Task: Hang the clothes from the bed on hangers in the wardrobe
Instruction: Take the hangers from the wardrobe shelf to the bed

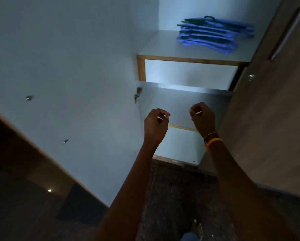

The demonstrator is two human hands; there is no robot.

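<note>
Blue hangers (215,34) stacked on shelf (165,46) | both hands raised, fingers curled

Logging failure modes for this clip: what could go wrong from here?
1. The stack of blue plastic hangers lies loose on the upper shelf; pulling one could drag others off.
2. Both the left hand and right hand are curled and hold nothing.
3. Dim light may hide the metal hinge on the open door.

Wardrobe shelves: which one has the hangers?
The upper shelf, holding the stacked blue hangers. The lower compartment, where both hands are raised, shows none.
</note>
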